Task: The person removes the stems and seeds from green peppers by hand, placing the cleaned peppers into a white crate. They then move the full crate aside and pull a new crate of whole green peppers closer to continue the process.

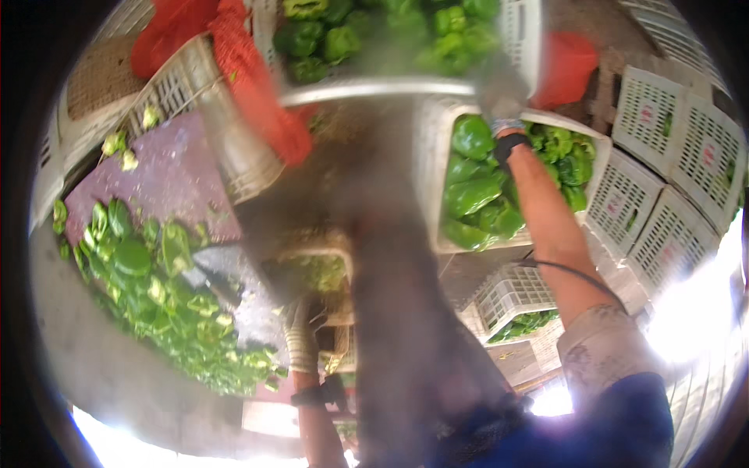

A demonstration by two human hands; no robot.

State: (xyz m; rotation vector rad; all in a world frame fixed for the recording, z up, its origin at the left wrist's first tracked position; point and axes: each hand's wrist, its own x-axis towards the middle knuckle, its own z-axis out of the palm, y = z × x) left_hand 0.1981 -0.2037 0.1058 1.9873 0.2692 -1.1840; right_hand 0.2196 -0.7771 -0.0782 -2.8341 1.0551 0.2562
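Note:
My right hand (502,96), gloved and blurred, reaches to the rim between two plastic crates of green bell peppers. Its wrist, with a black band, passes over the right-hand crate (433,175), where whole peppers (475,196) lie. More peppers (342,41) fill the far crate (380,88). My left hand (299,327) wears a pale glove with a ribbed cuff. It hangs low beside the work table, near a container with green scraps (322,272); its fingers are in shadow. A knife (213,284) lies on the table, left of that hand, beside cut pepper pieces (169,298).
A purple-grey board (169,169) covers part of the table. Past it are a tilted pale crate (234,128) and red mesh sacks (257,82). Several slatted crates (623,199) are stacked at right. Another crate of peppers (518,292) stands below my right arm. A red bag (566,70) lies at upper right.

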